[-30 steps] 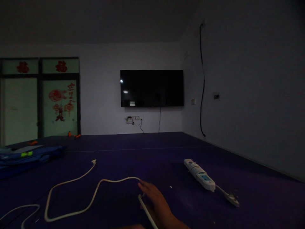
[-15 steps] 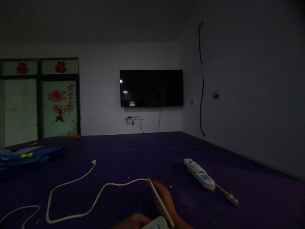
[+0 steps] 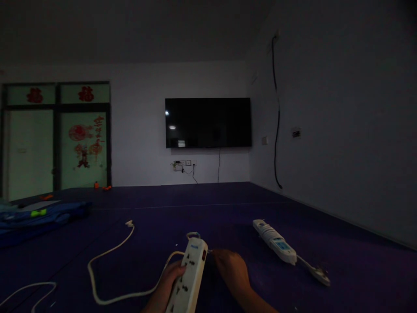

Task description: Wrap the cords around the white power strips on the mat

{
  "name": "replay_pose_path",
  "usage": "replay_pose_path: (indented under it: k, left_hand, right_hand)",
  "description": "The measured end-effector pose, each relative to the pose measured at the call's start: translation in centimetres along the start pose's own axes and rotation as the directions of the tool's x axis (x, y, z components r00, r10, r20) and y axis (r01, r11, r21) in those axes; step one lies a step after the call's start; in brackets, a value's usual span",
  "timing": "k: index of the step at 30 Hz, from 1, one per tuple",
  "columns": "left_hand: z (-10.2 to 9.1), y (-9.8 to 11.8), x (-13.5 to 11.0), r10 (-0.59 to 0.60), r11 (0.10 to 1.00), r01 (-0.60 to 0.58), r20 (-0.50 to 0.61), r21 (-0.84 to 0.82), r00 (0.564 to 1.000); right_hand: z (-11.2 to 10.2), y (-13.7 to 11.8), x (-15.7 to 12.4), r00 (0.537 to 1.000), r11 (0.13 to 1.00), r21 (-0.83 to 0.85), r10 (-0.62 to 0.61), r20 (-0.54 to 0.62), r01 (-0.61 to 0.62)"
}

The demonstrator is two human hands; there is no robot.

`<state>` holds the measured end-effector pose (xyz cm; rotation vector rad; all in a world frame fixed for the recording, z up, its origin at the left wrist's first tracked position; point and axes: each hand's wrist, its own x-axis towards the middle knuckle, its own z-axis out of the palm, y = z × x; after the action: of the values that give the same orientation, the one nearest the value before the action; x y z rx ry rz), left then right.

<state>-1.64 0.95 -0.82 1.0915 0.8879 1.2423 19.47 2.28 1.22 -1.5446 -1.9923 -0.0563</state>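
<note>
My left hand (image 3: 167, 280) grips a white power strip (image 3: 190, 274) from its left side, thumb on the socket face. The strip is tilted up towards me, its lower end cut off by the frame. A small loop of cord shows over its top end. My right hand (image 3: 233, 270) is closed just right of the strip, its fingertips pinching a short pale piece of the cord. The white cord (image 3: 124, 296) runs from behind the strip leftward over the purple surface, up to its plug (image 3: 129, 224).
A second power strip (image 3: 275, 243), its cord wound round it, lies to the right with its plug (image 3: 319, 274) trailing. Another white cord (image 3: 35, 284) lies at lower left. Blue cloth (image 3: 61, 215) is at far left. Small orange items (image 3: 107, 188) sit at the back.
The power strip has risen into view, its socket face turned towards me in my left hand. My right hand has moved slightly right. The cord on the surface has been drawn in towards the strip.
</note>
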Motion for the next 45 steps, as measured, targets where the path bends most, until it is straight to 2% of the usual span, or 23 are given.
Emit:
replay_pose_path:
  k: [6,9,13,26,33,37,45]
  left_hand:
    - [1.4,1.6,-1.2,0.105,0.991,-0.111,-0.087,-0.07,0.991]
    - [1.6,1.7,-1.2,0.173,0.983,-0.177,-0.074,-0.046,0.982]
    - [1.6,1.6,-1.1,0.204,0.979,-0.204,-0.104,0.002,0.974]
    - [1.7,1.3,-0.7,0.095,0.993,-0.103,-0.124,-0.057,0.988]
    - [1.3,0.5,-0.1,0.076,0.996,-0.078,-0.037,-0.05,0.996]
    - [1.5,0.8,-0.3,0.104,0.994,-0.104,0.014,-0.015,0.994]
    - [2.2,1.9,-1.1,0.051,0.999,-0.05,-0.069,0.018,0.996]
  right_hand:
    - [0.3,-0.5,-0.3,0.997,0.997,0.019,-0.079,-0.011,0.08]
    - [0.3,-0.6,-0.4,0.998,0.998,0.028,-0.064,-0.003,0.064]
    - [0.7,-0.5,-0.4,0.999,0.998,0.038,-0.042,0.001,0.042]
    - [0.5,-0.6,-0.5,1.0,0.999,0.043,-0.02,-0.004,0.02]
    - [0.6,-0.5,-0.5,1.0,0.998,0.055,-0.011,-0.004,0.011]
    - [0.4,-0.8,-0.5,1.0,0.998,0.054,-0.021,-0.002,0.021]
    - [0.4,-0.8,-0.5,1.0,0.997,0.066,-0.028,-0.005,0.028]
